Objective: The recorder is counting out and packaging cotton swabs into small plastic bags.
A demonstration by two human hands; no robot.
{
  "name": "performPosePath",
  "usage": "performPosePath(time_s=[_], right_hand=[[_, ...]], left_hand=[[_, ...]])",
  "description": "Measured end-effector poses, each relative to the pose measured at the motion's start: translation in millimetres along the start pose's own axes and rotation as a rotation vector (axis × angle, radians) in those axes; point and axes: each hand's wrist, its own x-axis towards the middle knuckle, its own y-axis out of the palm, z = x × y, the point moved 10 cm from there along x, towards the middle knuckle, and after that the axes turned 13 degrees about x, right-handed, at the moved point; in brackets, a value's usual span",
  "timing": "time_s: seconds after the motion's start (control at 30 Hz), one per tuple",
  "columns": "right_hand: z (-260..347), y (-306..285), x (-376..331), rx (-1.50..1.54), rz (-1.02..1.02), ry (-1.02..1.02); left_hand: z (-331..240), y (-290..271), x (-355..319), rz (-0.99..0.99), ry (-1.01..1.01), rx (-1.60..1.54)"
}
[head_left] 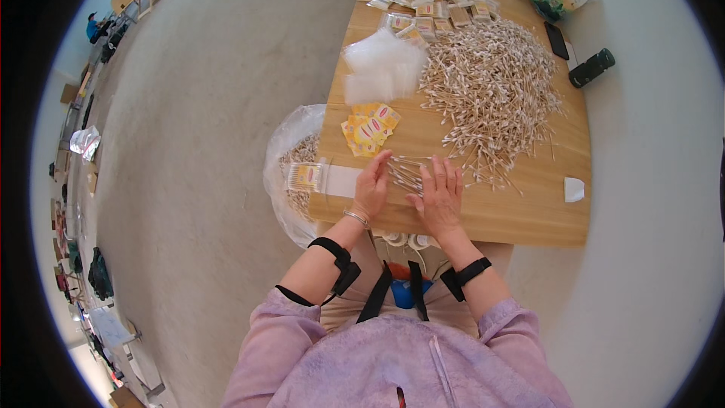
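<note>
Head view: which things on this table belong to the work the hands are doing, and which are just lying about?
In use:
- left hand and right hand, gathering a small bundle of cotton swabs
- big swab pile
- clear bags
- yellow label cards
- filled packets

Lying about:
- phone
- black cylinder
- white paper scrap

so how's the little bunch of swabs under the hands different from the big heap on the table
The small bunch of swabs lies roughly lined up between the left hand and right hand, near the front edge of the wooden table. The big heap of swabs is far larger, and sits untouched further back. Its sticks cross every way, with strays scattered at its rim. Both are the same pale-stemmed, white-tipped cotton swabs.
</note>
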Motion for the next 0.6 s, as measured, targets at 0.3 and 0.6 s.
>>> performPosePath(time_s=[0.3, 0.6], right_hand=[[-10.8, 24.4, 2.0, -0.181, -0.021, 0.064], [8.2, 61.5, 9.5, -0.096, 0.252, -0.031]], left_hand=[[0.8, 2.3, 1.0, 0.006, 0.006, -0.016], [-2.6, 1.6, -1.5, 0.016, -0.029, -0.021]])
